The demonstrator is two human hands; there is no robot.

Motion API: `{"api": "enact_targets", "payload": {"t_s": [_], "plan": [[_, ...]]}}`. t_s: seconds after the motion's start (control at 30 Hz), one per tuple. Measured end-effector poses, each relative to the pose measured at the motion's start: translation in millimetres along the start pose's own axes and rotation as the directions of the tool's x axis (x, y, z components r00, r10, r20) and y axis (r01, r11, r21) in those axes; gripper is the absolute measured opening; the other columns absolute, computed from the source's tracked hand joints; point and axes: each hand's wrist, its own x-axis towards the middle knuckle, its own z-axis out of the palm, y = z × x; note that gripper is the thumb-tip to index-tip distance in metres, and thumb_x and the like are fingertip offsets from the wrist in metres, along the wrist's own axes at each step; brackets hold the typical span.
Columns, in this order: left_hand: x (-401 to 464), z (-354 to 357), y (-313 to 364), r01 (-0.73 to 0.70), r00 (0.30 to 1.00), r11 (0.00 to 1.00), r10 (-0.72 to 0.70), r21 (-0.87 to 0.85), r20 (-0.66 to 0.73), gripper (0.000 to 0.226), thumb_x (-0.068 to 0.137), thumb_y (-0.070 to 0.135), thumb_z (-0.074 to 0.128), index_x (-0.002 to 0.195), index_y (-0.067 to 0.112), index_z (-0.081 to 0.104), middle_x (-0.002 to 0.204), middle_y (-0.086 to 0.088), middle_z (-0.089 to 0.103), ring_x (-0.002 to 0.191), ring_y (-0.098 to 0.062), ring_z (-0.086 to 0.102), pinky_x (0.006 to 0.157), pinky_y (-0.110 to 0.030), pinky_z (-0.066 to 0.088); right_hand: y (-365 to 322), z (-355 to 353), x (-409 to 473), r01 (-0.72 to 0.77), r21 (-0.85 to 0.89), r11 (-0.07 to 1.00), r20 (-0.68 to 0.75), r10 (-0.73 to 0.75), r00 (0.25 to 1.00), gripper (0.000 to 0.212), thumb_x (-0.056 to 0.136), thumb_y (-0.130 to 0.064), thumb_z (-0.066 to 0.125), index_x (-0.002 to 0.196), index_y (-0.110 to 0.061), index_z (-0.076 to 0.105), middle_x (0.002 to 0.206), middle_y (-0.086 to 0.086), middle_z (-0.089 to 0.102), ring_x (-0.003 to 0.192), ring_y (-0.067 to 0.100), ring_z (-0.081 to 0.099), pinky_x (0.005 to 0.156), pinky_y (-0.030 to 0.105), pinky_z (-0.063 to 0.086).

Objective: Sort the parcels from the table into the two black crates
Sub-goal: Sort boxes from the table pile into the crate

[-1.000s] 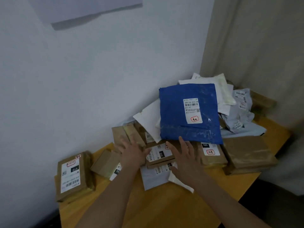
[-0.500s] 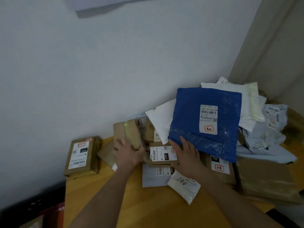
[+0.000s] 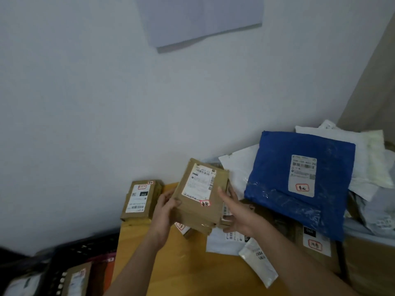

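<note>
A brown cardboard parcel [image 3: 203,195] with a white label and a red-edged sticker is lifted above the wooden table [image 3: 171,263], its label facing me. My left hand [image 3: 165,210] grips its left edge, thumb on the front. Against its right side lies my right hand [image 3: 236,212], fingers straight, thumb up. A black crate [image 3: 64,272] at the bottom left holds labelled parcels. The heap of parcels lies to the right, with a big blue bag [image 3: 299,180] on top.
Another brown box [image 3: 140,199] with a 010 label stands at the table's far left corner by the white wall. White and grey mailer bags [image 3: 258,261] lie near the front under my right arm. A curtain hangs at the right.
My left hand took a brown parcel from the heap and raised it, label toward me. My right hand left the blue bag's edge and came to the parcel's right side. The view swung left.
</note>
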Motion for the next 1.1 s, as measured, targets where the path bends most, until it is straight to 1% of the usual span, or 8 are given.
{"api": "enact_targets", "payload": {"t_s": [0.13,0.23,0.33,0.47,0.53,0.67,0.77,1.1], "plan": [[-9,5,1,-0.006,0.995,0.994,0.017,-0.108,0.097,0.078,0.048,0.042,0.065,0.125,0.031,0.061,0.127,-0.009,0.057,0.114,-0.027,0.051,0.073,-0.033,0.050,-4,11,-1,0.084,0.093,0.992,0.022,-0.087,0.996,0.073,0.081,-0.063,0.065,0.142,-0.053,0.027,0.129,-0.002,0.061,0.119,0.029,0.057,0.091,0.064,0.050],[-14,9,2,-0.016,0.986,0.996,0.029,-0.084,0.165,0.081,0.047,0.039,0.063,0.128,0.033,0.060,0.122,-0.007,0.063,0.109,-0.024,0.052,0.081,-0.035,0.047,-4,4,-3,0.138,0.066,0.988,-0.025,-0.137,0.990,0.069,0.082,-0.062,0.065,0.141,-0.057,0.030,0.125,-0.008,0.065,0.116,0.024,0.060,0.087,0.059,0.054],[-22,16,-2,-0.014,0.979,0.999,0.022,-0.041,0.204,0.084,0.048,0.038,0.063,0.132,0.035,0.057,0.120,-0.001,0.064,0.110,-0.021,0.052,0.088,-0.036,0.045,-6,-4,-9,0.183,-0.002,0.983,-0.050,-0.183,0.982,0.082,0.080,-0.064,0.064,0.147,-0.058,0.016,0.135,-0.011,0.058,0.119,0.020,0.058,0.096,0.055,0.051],[-36,25,-8,0.013,0.980,0.995,0.007,-0.099,0.197,0.082,0.048,0.037,0.063,0.130,0.034,0.057,0.119,0.001,0.065,0.109,-0.017,0.055,0.081,-0.033,0.048,-7,-13,-14,0.248,-0.023,0.968,-0.086,-0.249,0.965,0.109,0.077,-0.061,0.067,0.150,-0.049,-0.015,0.141,-0.013,0.043,0.128,0.021,0.052,0.105,0.043,0.044],[-42,27,-15,0.026,0.981,0.991,0.000,-0.134,0.193,0.078,0.053,0.039,0.064,0.131,0.034,0.056,0.121,0.001,0.065,0.112,-0.018,0.054,0.092,-0.042,0.049,-4,-16,-18,0.266,-0.057,0.962,-0.058,-0.269,0.961,0.104,0.074,-0.063,0.069,0.154,-0.046,0.004,0.143,-0.012,0.050,0.122,0.017,0.059,0.101,0.042,0.049],[-55,27,-25,0.068,0.984,0.992,-0.049,-0.110,0.170,0.064,0.070,0.043,0.068,0.132,0.036,0.055,0.124,0.004,0.065,0.118,-0.017,0.054,0.105,-0.045,0.043,2,-14,-27,0.270,-0.113,0.956,-0.047,-0.277,0.960,0.059,0.087,-0.054,0.060,0.142,-0.037,0.045,0.119,-0.010,0.070,0.105,0.012,0.068,0.081,0.030,0.055],[-68,24,-35,0.117,0.988,0.989,-0.107,-0.091,0.109,0.047,0.086,0.042,0.068,0.131,0.038,0.055,0.125,0.009,0.064,0.121,-0.013,0.055,0.105,-0.044,0.045,12,-10,-27,0.230,-0.118,0.966,-0.049,-0.237,0.970,0.055,0.087,-0.057,0.060,0.135,-0.031,0.054,0.112,-0.006,0.073,0.101,0.016,0.070,0.085,0.037,0.057],[-123,-29,-64,0.183,0.979,0.979,-0.190,-0.090,-0.074,0.052,0.075,0.047,0.076,0.123,0.034,0.063,0.121,0.007,0.065,0.111,-0.013,0.059,0.086,-0.038,0.058,49,41,-19,0.113,-0.212,0.971,0.021,-0.111,0.994,0.046,0.090,-0.051,0.060,0.126,-0.022,0.062,0.108,0.000,0.074,0.098,0.021,0.071,0.087,0.040,0.056]]}}
